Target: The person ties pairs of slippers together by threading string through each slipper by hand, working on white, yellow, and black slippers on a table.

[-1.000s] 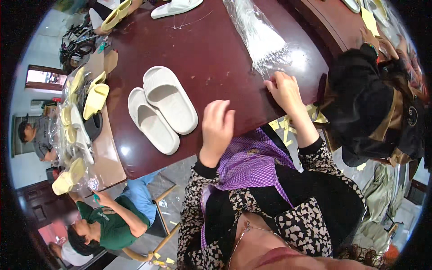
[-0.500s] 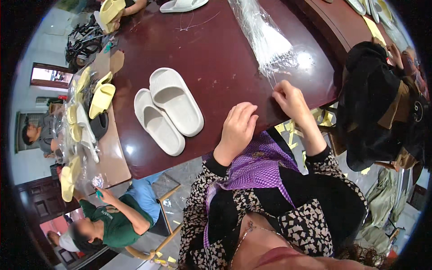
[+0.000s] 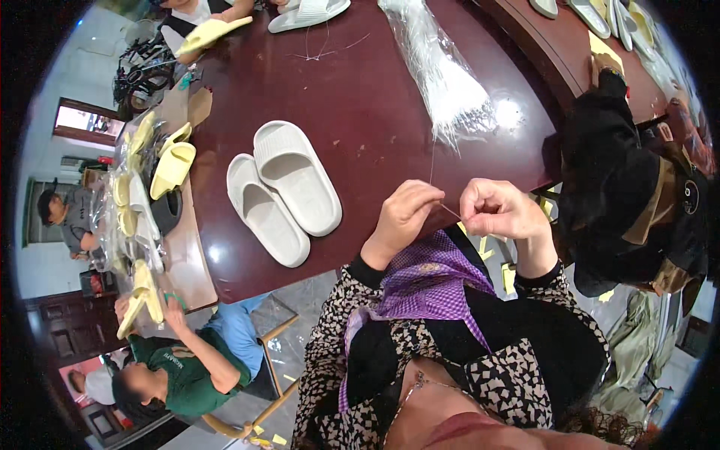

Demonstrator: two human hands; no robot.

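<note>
A thin, pale plastic string [image 3: 448, 211] stretches between my two hands, just above the near edge of the table. My left hand [image 3: 401, 217] is closed, its thumb and fingertips pinching one end. My right hand [image 3: 506, 211] is curled, with thumb and forefinger pinched on the other end. A fine strand also runs up from near my left fingertips toward a clear plastic bag [image 3: 450, 82] full of such strings. To the left of my hands lies a pair of light grey slide slippers, the right one [image 3: 304, 184] slightly overlapping the left one [image 3: 262, 217].
The dark red table [image 3: 375, 97] bears loose strings [image 3: 319, 55] and another grey slipper [image 3: 309, 15] at the far side. A person in green [image 3: 195, 367] handles yellow slippers [image 3: 141, 296] at the left. A person in black [image 3: 615, 180] sits close on the right.
My right hand has come back from the end of the string bag toward my left hand. My left fingers have closed, and a string now spans both hands.
</note>
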